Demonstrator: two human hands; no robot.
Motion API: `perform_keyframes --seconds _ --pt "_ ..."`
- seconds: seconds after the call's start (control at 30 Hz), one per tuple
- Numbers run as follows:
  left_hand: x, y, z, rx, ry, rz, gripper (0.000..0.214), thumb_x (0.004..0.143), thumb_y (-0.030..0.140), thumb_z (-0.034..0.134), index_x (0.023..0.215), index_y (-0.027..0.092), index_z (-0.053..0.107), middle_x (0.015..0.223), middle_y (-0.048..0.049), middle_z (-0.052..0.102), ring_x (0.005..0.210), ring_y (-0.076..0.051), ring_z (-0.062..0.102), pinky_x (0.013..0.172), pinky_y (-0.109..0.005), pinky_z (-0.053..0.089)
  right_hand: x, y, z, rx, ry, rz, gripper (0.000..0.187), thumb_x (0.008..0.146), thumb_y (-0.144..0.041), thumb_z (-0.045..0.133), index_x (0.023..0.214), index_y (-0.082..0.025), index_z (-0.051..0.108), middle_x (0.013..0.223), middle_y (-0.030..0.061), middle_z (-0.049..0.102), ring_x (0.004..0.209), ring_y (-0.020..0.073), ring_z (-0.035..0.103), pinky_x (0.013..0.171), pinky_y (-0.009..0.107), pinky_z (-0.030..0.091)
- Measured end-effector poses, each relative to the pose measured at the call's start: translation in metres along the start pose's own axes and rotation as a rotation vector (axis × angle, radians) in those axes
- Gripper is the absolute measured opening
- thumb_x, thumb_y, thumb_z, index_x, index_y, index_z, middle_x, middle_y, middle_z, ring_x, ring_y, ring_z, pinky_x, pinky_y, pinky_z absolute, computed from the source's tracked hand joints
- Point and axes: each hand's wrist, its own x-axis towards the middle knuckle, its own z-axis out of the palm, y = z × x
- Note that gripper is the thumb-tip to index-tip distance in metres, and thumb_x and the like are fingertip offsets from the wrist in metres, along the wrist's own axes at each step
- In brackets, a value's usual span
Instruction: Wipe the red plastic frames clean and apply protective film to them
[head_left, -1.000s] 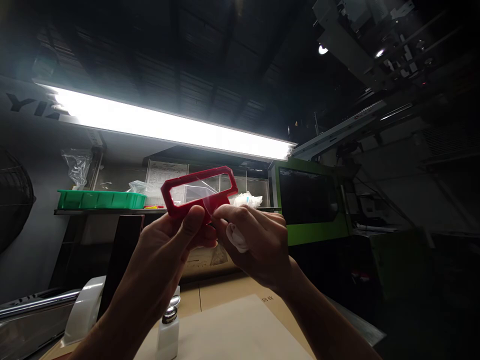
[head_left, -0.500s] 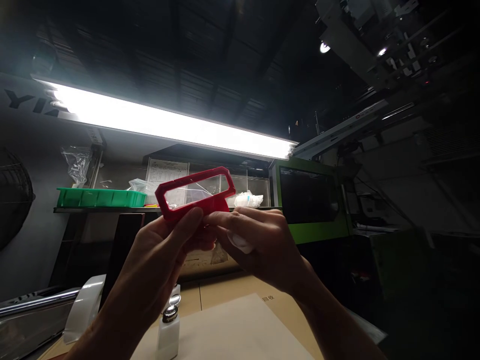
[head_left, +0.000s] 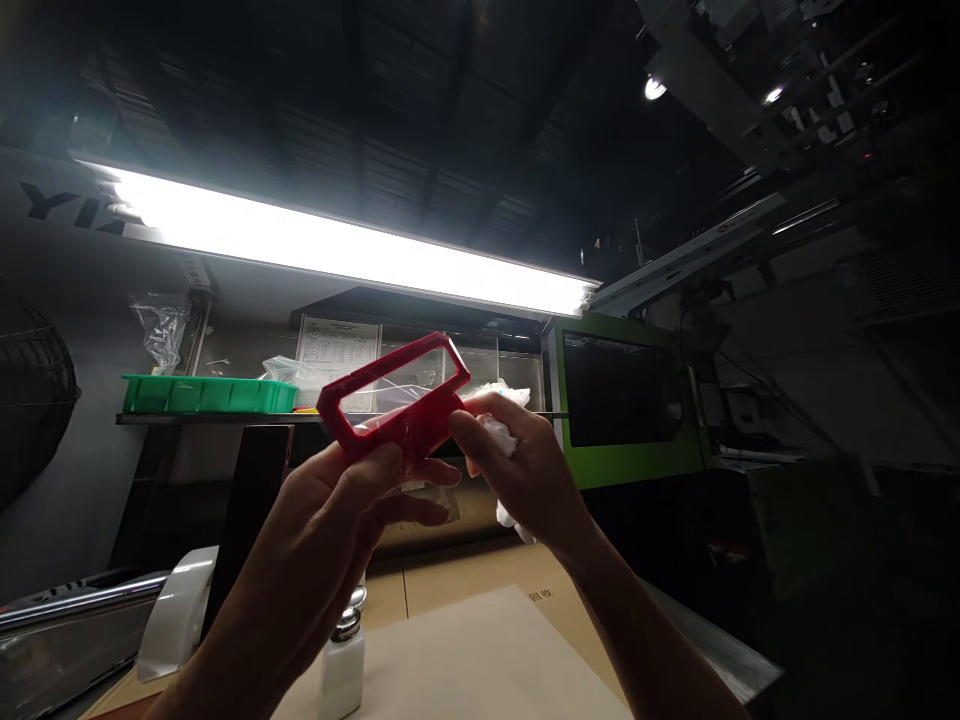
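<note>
A red plastic frame (head_left: 431, 415) with a long slot-shaped opening is held up, tilted, below the bright lamp. My left hand (head_left: 341, 510) grips its lower left side between thumb and fingers, with the other fingers stretched out beneath. At the frame's right end, the fingertips of my right hand (head_left: 529, 465) are closed, touching or very near its edge. A crumpled white cloth or tissue (head_left: 499, 436) sticks out of the right hand, and part of it hangs below the palm.
A white bottle with a metal cap (head_left: 343, 665) stands on the cardboard-coloured surface (head_left: 465, 650) below. Behind, a shelf carries a green tray (head_left: 210, 394) and plastic bags. A lamp (head_left: 352, 250) hangs overhead. At right is a green machine (head_left: 637, 465); at left, a white roll (head_left: 176, 615).
The red frame has tilted further, its right end higher relative to the left. My right hand has shifted from the lower middle to the frame's right end, and more white cloth shows.
</note>
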Motion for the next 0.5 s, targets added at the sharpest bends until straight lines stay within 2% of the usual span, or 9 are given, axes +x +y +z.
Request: perform_keyframes --seconds 0.1,0.2,0.33,0.43,0.5 --pt "-0.002 -0.002 -0.006 0.002 -0.025 0.000 0.015 0.079 0.026 0.062 0.087 0.025 0.074 0.082 -0.0013 0.075 0.067 -0.014 0.066 0.053 -0.017 0.057 0.000 0.001 0.001 -0.035 0.005 -0.053 0.022 0.083 -0.040 0.060 0.087 -0.019 0.063 0.061 -0.0044 0.054 0.053 0.0074 0.046 0.050 0.022 0.037" --pt "-0.005 -0.002 -0.010 0.045 -0.061 0.019 0.017 0.080 0.030 0.060 0.085 0.023 0.074 0.082 -0.0033 0.075 0.070 -0.017 0.068 0.059 -0.020 0.058 0.002 0.001 0.003 0.079 0.029 -0.067 0.020 0.081 -0.038 0.063 0.091 -0.021 0.064 0.068 -0.0036 0.059 0.055 0.0074 0.049 0.051 0.022 0.040" --pt "-0.006 -0.001 -0.014 0.141 -0.074 0.025 0.020 0.078 0.038 0.063 0.090 0.026 0.074 0.090 -0.0034 0.075 0.071 -0.019 0.070 0.063 -0.023 0.058 0.004 0.003 0.004 0.332 -0.031 0.065 0.018 0.074 -0.037 0.071 0.080 -0.020 0.066 0.052 -0.0076 0.045 0.042 0.0044 0.037 0.038 0.019 0.030" --pt "-0.005 -0.001 -0.017 0.220 -0.063 0.035 0.017 0.077 0.036 0.066 0.091 0.030 0.073 0.093 0.0001 0.075 0.077 -0.019 0.071 0.070 -0.023 0.057 0.005 0.005 0.002 0.445 -0.053 0.144 0.022 0.069 -0.039 0.075 0.075 -0.020 0.064 0.043 -0.0106 0.035 0.036 0.0029 0.027 0.033 0.018 0.022" --pt "-0.006 -0.001 -0.020 0.259 -0.030 0.053 0.017 0.076 0.032 0.068 0.092 0.028 0.073 0.092 -0.0004 0.075 0.079 -0.020 0.071 0.071 -0.023 0.057 0.004 0.006 0.001 0.470 -0.011 0.182 0.024 0.068 -0.040 0.075 0.072 -0.020 0.062 0.040 -0.0116 0.032 0.034 0.0027 0.024 0.032 0.018 0.019"
